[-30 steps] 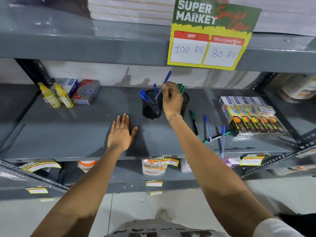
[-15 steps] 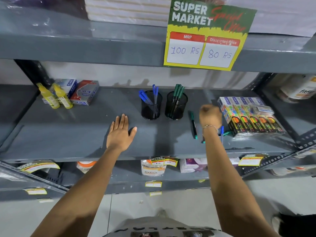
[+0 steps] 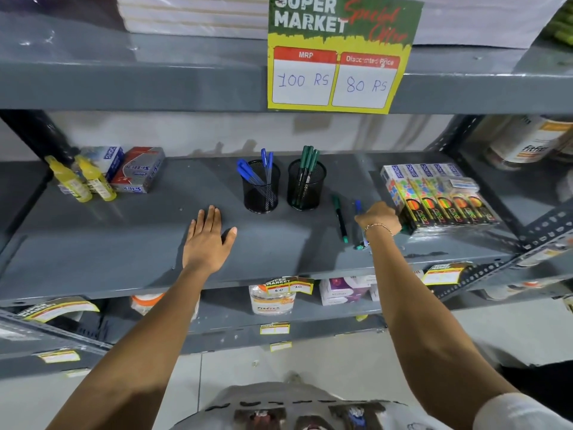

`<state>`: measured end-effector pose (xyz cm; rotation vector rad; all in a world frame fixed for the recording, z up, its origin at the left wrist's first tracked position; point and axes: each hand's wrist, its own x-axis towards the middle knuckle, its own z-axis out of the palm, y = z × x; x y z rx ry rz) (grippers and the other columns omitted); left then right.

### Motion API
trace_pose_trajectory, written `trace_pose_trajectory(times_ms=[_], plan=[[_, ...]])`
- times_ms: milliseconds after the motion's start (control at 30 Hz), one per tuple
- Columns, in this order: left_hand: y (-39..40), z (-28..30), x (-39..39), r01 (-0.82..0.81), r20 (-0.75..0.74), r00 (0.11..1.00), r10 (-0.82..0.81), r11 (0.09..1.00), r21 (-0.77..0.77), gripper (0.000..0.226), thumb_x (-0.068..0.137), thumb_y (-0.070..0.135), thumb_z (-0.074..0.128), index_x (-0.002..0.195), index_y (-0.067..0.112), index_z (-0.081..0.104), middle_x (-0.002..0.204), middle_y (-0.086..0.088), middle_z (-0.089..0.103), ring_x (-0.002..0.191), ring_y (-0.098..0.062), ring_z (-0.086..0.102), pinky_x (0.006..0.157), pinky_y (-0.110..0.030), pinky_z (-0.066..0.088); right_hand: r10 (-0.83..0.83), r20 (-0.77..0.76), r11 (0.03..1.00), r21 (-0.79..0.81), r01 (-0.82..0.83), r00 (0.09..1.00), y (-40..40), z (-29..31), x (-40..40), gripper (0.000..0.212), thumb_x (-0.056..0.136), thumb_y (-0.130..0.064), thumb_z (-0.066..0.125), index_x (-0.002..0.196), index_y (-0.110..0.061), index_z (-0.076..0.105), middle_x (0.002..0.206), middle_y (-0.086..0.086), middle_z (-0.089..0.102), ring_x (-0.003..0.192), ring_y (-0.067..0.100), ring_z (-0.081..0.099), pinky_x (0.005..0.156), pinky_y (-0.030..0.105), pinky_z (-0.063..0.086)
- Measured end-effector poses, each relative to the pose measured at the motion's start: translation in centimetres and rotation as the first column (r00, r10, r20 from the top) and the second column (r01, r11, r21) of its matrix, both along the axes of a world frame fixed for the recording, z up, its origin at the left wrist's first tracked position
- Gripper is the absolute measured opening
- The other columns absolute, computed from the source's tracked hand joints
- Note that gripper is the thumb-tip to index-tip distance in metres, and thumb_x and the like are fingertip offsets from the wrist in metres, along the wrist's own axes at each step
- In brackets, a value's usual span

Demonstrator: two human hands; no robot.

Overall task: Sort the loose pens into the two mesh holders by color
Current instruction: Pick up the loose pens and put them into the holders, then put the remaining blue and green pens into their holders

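The left hand [image 3: 208,240] is laid flat, fingers spread, on the shelf [image 3: 124,243]; the right hand [image 3: 379,218] is curled over a blue pen [image 3: 358,209], grip unclear; a green pen [image 3: 339,218] lies just beside its fingers; both mesh holders [image 3: 305,185] stand beyond.

Bare shelf [image 3: 124,231] left — boxes [image 3: 440,197] crowd the right.

Single head-worn view, wide-angle, looking forward and down from above the arms. Faces grey shelf [image 3: 130,243] at close reach; price sign [image 3: 338,54] at 12 o'clock, floor at 6.
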<state>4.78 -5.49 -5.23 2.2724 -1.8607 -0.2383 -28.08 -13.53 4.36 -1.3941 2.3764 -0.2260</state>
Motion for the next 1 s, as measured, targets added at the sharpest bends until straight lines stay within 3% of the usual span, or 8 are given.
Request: trace_pose_trajectory(times_ms=[167, 267, 367, 500, 633, 700, 800, 1000], plan=[[-0.1, 0.0, -0.1, 0.000, 0.007, 1.000, 0.000, 1.000, 0.006, 0.073, 0.098, 0.054, 0.021, 0.153, 0.008, 0.008, 0.163, -0.006, 0.005, 0.150, -0.024, 0.000, 0.122, -0.038, 0.001, -0.029, 0.105, 0.952, -0.299, 0.060, 0.994, -0.4, 3.5, 2.2, 0.034, 0.094, -0.032, 0.052, 0.107, -0.003, 0.064, 0.111, 0.017, 0.066, 0.106, 0.035, 0.060, 0.081, 0.037, 0.050], [0.0, 0.0, -0.1, 0.000, 0.013, 1.000, 0.000, 1.000, -0.002, 0.073, 0.098, 0.053, 0.022, 0.153, 0.008, 0.009, 0.163, -0.007, 0.007, 0.150, -0.024, 0.001, 0.122, -0.038, 0.002, 0.202, 0.226, 0.839, -0.542, -0.050, 0.953, -0.8, 6.2, 5.4, 0.027, 0.097, -0.028, 0.051, 0.101, -0.005, 0.065, 0.101, 0.016, 0.071, 0.096, 0.032, 0.066, 0.077, 0.031, 0.050], [-0.1, 0.1, -0.1, -0.006, 0.011, 1.000, 0.006, 1.000, 0.003, 0.073, 0.098, 0.053, 0.023, 0.153, 0.008, 0.009, 0.163, -0.007, 0.008, 0.150, -0.024, 0.001, 0.122, -0.037, 0.001, 0.437, 0.384, 0.771, -0.625, -0.120, 0.813, -1.1, 6.6, 9.3, 0.021, 0.096, -0.021, 0.054, 0.102, -0.002, 0.060, 0.084, 0.009, 0.070, 0.072, 0.016, 0.064, 0.061, 0.014, 0.045], [0.0, 0.1, -0.1, -0.011, 0.001, 1.000, 0.011, 1.000, -0.012, 0.072, 0.098, 0.053, 0.024, 0.153, 0.008, 0.012, 0.163, -0.007, 0.011, 0.150, -0.025, 0.004, 0.122, -0.036, 0.002, 0.565, 0.383, 0.714, -0.671, -0.200, 0.731, -1.3, 5.2, 13.3, 0.017, 0.094, -0.019, 0.058, 0.100, -0.004, 0.062, 0.092, 0.010, 0.071, 0.076, 0.013, 0.057, 0.061, 0.011, 0.035], [-0.1, 0.1, 0.0, -0.004, 0.003, 1.000, 0.004, 1.000, -0.008, 0.073, 0.098, 0.054, 0.022, 0.154, 0.008, 0.010, 0.163, -0.006, 0.010, 0.150, -0.025, 0.004, 0.122, -0.037, 0.003, 0.579, 0.400, 0.703, -0.687, -0.186, 0.710, -1.6, 3.8, 15.3, 0.016, 0.093, -0.018, 0.060, 0.098, -0.003, 0.063, 0.092, 0.009, 0.072, 0.076, 0.012, 0.060, 0.061, 0.008, 0.041], [-0.1, 0.2, -0.1, -0.001, 0.009, 1.000, 0.001, 1.000, 0.001, 0.074, 0.098, 0.055, 0.020, 0.154, 0.009, 0.008, 0.163, -0.006, 0.008, 0.150, -0.024, 0.003, 0.122, -0.037, 0.002, 0.570, 0.411, 0.714, -0.676, -0.181, 0.711, -1.8, 3.2, 15.5, 0.015, 0.093, -0.017, 0.060, 0.098, -0.004, 0.064, 0.092, 0.008, 0.073, 0.079, 0.014, 0.063, 0.068, 0.012, 0.048], [-0.2, 0.1, 0.0, 0.000, 0.012, 1.000, 0.000, 1.000, 0.010, 0.074, 0.097, 0.056, 0.018, 0.154, 0.010, 0.006, 0.163, -0.005, 0.006, 0.150, -0.023, 0.001, 0.122, -0.037, 0.001, 0.546, 0.393, 0.746, -0.629, -0.216, 0.741, -2.1, 2.3, 15.6, 0.016, 0.092, -0.021, 0.061, 0.096, -0.006, 0.066, 0.092, 0.010, 0.073, 0.084, 0.023, 0.067, 0.078, 0.032, 0.053], [-0.2, 0.1, 0.1, -0.001, 0.008, 1.000, 0.001, 1.000, 0.014, 0.075, 0.097, 0.057, 0.017, 0.154, 0.010, 0.005, 0.164, -0.004, 0.004, 0.150, -0.022, -0.001, 0.122, -0.037, 0.000, 0.474, 0.424, 0.809, -0.556, -0.191, 0.771, -2.3, 2.0, 14.5, 0.018, 0.093, -0.017, 0.056, 0.109, -0.009, 0.062, 0.094, 0.006, 0.069, 0.079, 0.017, 0.060, 0.077, 0.024, 0.048]])
